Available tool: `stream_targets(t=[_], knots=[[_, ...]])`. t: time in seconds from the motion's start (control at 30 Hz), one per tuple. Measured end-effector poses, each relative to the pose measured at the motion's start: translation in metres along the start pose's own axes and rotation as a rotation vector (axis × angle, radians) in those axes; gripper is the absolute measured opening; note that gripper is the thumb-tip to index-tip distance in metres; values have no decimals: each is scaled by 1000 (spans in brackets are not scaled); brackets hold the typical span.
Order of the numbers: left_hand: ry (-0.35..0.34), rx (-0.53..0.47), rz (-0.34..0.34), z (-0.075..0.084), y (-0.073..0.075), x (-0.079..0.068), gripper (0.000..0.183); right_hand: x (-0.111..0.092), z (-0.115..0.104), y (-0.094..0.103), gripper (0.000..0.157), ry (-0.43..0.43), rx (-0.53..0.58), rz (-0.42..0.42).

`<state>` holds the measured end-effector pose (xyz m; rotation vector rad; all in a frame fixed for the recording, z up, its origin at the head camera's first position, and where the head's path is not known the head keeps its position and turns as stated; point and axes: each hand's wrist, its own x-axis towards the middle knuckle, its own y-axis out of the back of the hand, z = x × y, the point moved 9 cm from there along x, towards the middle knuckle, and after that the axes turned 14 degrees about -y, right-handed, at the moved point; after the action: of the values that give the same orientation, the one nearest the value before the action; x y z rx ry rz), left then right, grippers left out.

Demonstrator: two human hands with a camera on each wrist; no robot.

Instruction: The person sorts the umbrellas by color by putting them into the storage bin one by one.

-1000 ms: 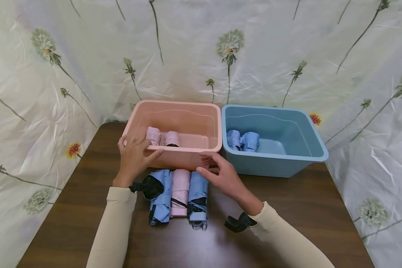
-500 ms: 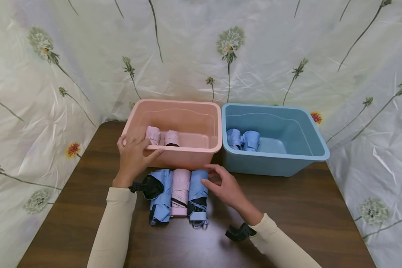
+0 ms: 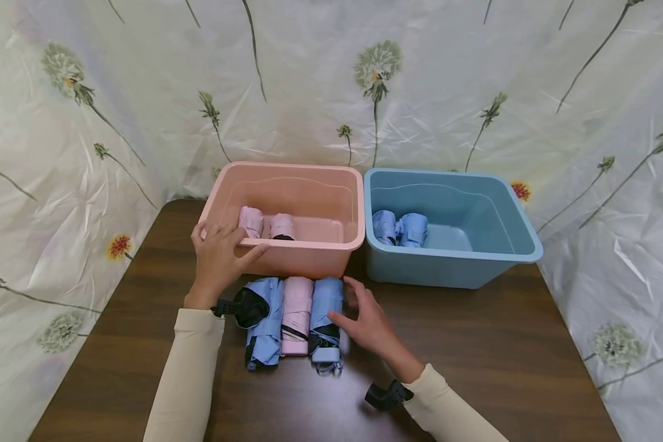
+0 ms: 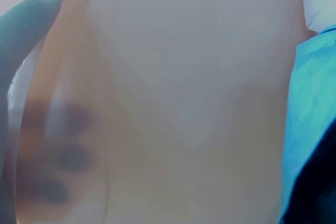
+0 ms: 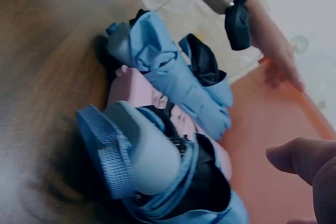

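Note:
My left hand [image 3: 215, 261] grips the near-left rim of the pink bin [image 3: 304, 261], thumb outside; its fingers show dimly through the wall in the left wrist view. Before the bin, three folded umbrellas lie side by side: a blue umbrella [image 3: 267, 328] partly behind the wrist camera, a pink umbrella [image 3: 296, 307] in the middle, and a blue umbrella [image 3: 327, 301] at right. Beside that last one is my right hand [image 3: 371, 320], thumb and fingers spread around its upper part. Whether they touch it I cannot tell. In the right wrist view its handle [image 5: 152, 156] with strap is close up.
Two pink umbrellas [image 3: 282, 226] are inside the pink bin. A blue bin [image 3: 447, 270] stands against its right side with two blue umbrellas [image 3: 413, 230] in it. Dark wooden table [image 3: 475, 356] lies below; a flowered curtain [image 3: 309, 80] hangs behind and at both sides.
My right hand has come down from in front of the pink bin to the right side of the right blue umbrella. The left hand keeps its grip on the rim.

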<state>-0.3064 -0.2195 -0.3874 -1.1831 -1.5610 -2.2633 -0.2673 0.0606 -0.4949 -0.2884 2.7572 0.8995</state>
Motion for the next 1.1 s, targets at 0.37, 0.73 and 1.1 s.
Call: stream_targets(t=[0.37,0.73,1.1], knots=[[11,7,-18,-2,-3,-1,44,-1,15,-17,81,-36,5,-32],[16,3,-20,-2,-2,-1,45,0,17,-21,79,-21,80,7],[16,3,-21,-1,-2,-1,44,1,16,-29,83,-53,80,45]])
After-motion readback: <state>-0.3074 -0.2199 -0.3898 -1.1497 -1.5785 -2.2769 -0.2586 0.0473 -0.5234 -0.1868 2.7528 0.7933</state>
